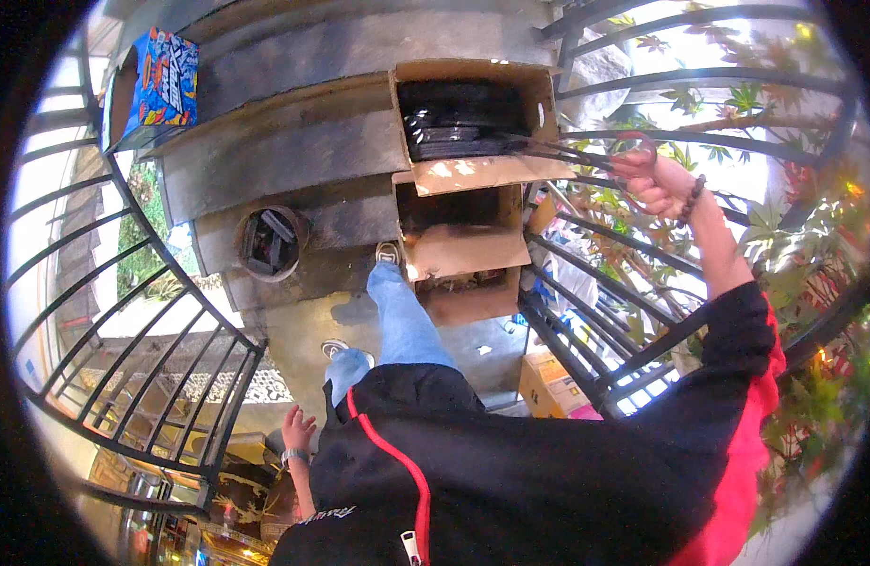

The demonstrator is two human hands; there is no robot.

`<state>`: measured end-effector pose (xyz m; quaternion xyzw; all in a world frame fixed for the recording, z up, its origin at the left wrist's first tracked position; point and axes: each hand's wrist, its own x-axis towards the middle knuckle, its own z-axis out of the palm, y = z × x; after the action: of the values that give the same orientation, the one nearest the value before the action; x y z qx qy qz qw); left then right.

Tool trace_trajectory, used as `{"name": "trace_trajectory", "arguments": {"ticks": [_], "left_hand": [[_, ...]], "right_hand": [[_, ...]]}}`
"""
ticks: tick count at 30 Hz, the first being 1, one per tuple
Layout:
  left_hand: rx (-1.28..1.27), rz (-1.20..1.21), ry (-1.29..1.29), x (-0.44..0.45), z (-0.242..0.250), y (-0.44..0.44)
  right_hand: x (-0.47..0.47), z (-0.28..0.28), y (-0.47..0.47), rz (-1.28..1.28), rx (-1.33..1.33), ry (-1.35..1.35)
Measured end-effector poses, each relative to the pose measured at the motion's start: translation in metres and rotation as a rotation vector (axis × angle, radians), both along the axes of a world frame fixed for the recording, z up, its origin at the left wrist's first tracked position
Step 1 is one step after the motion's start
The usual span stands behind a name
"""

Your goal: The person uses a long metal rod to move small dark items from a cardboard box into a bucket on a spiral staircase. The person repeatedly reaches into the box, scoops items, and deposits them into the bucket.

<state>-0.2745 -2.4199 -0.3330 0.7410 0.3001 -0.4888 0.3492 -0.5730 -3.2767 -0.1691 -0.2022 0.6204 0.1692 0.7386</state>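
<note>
My right hand (pixel 651 185) grips the red loop handles of a long scissor-handled tool, perhaps tongs (pixel 576 153). Its dark shanks reach left over the rim of the topmost cardboard box (pixel 488 175). Black, partly shiny pieces (pixel 470 113) lie packed in rows inside that box. The tool's tips blend into the dark contents, so I cannot tell if they touch or grip a piece. My left hand (pixel 298 428) hangs low beside my jacket, fingers apart and holding nothing. On the step left of the boxes stands a round container (pixel 302 239) with dark blocks inside.
Two more open cardboard boxes stand on lower steps, the middle box (pixel 467 247) and the bottom box (pixel 474 304). A blue printed carton (pixel 169 85) sits upper left. Black metal railings (pixel 187 283) flank the stairs (pixel 286 141). Leafy plants (pixel 746 99) crowd the right railing.
</note>
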Motion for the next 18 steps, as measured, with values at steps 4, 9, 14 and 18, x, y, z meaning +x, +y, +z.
{"name": "trace_trajectory", "arguments": {"ticks": [4, 9, 14, 18], "left_hand": [[0.003, 0.063, 0.013, 0.004, -0.012, -0.009], [-0.044, 0.016, 0.008, 0.012, -0.025, -0.011], [-0.029, -0.023, -0.017, 0.012, -0.015, -0.001], [-0.052, 0.074, -0.127, 0.000, 0.003, 0.020]], "right_hand": [[0.008, 0.027, 0.023, -0.168, 0.091, 0.033], [0.038, 0.020, 0.049, -0.225, 0.094, -0.071], [0.073, -0.022, 0.076, -0.323, 0.208, -0.110], [0.097, -0.043, 0.136, -0.383, 0.118, -0.175]]}}
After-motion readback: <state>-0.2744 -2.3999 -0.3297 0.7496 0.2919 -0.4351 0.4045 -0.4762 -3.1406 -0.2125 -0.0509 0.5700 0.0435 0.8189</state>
